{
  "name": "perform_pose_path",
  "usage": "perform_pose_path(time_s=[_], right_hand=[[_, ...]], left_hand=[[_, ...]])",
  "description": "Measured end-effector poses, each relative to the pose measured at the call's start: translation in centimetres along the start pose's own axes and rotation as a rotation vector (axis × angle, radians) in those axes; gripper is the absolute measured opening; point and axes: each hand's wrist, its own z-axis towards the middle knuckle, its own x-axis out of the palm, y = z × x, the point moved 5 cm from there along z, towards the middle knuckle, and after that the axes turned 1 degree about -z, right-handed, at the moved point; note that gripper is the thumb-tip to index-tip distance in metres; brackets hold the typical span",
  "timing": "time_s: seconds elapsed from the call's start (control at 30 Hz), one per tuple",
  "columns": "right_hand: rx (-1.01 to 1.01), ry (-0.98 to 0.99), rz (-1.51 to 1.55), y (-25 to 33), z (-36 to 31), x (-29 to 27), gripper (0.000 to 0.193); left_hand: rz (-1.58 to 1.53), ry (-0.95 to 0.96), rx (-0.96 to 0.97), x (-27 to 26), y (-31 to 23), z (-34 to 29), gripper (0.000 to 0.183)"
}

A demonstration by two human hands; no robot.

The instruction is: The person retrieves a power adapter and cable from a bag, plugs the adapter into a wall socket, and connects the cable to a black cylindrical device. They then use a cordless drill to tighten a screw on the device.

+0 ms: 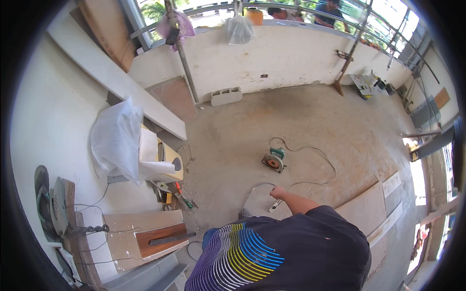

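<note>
My right hand (pixel 277 192) is closed in a fist in front of my body. A dark cable (pixel 258 184) meets it and curves back toward me. Right below the fist hangs a narrow white strip (pixel 274 206) with dark marks, perhaps an extension socket; whether the fingers grip it too is unclear. Ahead on the floor lies a green circular saw (pixel 275 156) with a round blade. Its cord loops out to the right and bends back near my hand. My left hand does not show; my dark striped shirt (pixel 310 242) fills the bottom.
On the left are a plastic-covered item (pixel 116 138), hand tools (pixel 182 194) and boards (pixel 126 233). A concrete block (pixel 226 96) stands by the far wall. Flat panels (pixel 361 206) lie at right, and poles (pixel 347 58) lean ahead. People (pixel 330 14) are beyond the wall opening.
</note>
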Motion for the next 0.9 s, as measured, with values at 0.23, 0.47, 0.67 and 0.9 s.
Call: perform_pose_path(time_s=[0.23,0.47,0.67,0.9], right_hand=[[-0.094,0.033,0.281,5.4,6.9,-3.4,0.039],[-0.08,-0.065,0.134,2.8,13.4,-11.7,0.043],[0.24,-0.149,0.38,-2.0,14.7,-27.4,0.046],[0.368,-0.629,0.974,-6.9,18.6,-38.0,0.037]], left_hand=[[-0.056,-0.21,0.062,3.8,-0.4,7.4,0.066],[-0.298,-0.168,0.187,30.9,-6.4,2.1,0.071],[-0.958,0.461,-0.432,65.0,-12.9,-10.4,0.063],[-1.263,1.503,-0.567,89.2,-39.9,-39.5,0.032]])
